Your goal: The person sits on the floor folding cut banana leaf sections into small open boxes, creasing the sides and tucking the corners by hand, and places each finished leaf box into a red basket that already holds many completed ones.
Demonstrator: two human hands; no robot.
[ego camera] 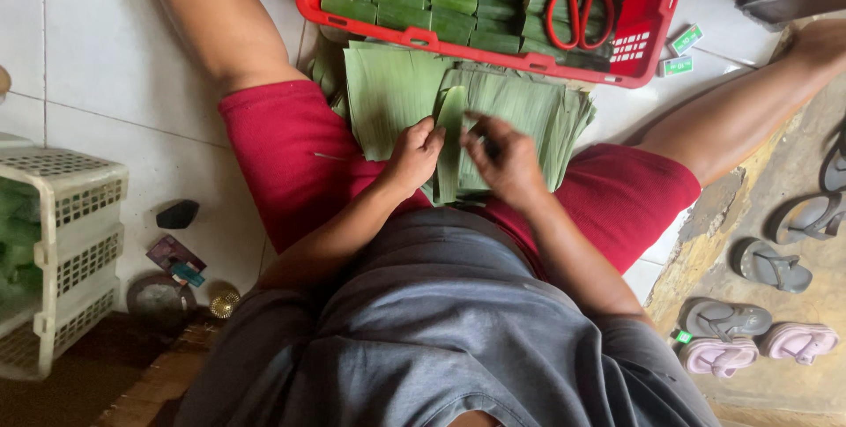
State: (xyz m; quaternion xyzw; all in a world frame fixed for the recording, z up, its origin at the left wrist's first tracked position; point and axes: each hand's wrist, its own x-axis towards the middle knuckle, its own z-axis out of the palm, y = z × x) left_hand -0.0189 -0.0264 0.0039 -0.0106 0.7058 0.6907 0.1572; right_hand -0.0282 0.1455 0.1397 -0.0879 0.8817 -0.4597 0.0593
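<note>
I sit on the floor in red shorts with a stack of cut green banana leaves (392,92) between my legs. My left hand (412,155) and my right hand (504,161) both pinch a narrow folded leaf strip (451,141) that stands upright between them, over the stack. A second pile of leaves (529,114) lies to the right under my right hand.
A red plastic basket (636,35) ahead holds rows of folded green leaf packets and red-handled scissors (577,8). Two small green-white boxes (680,52) lie beside it. A white crate (66,251) stands at left. Sandals (749,334) lie at right.
</note>
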